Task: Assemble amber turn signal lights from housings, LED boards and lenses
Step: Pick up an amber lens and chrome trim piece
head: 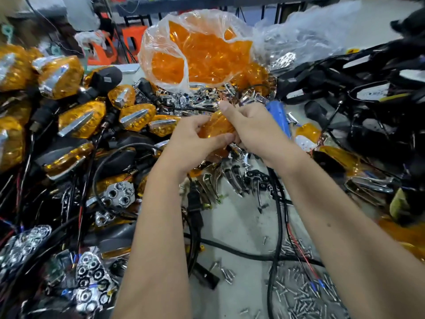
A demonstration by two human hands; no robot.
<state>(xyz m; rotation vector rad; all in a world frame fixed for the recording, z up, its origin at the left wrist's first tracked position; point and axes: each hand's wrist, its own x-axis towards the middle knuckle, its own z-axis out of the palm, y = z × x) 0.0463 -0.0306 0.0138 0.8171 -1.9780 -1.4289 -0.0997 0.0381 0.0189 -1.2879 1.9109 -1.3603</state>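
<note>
Loose screws (296, 293) litter the bench nearest, while above them the left hand (195, 137) and right hand (250, 127) (2 curled grips) pinch an amber lens (215, 126) before the lens bag (195, 51).

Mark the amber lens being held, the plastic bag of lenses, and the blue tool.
amber lens (215, 126), head view, its exposed face between the hands
plastic bag of lenses (195, 54), head view, its front wall
blue tool (279, 118), head view, its body

Small assembly workshop. Counter (239, 229) heaped with finished amber lights (80, 122) at 9 o'clock, loose screws (303, 293) at 5. Bagged lenses (197, 58) at 12.
</note>
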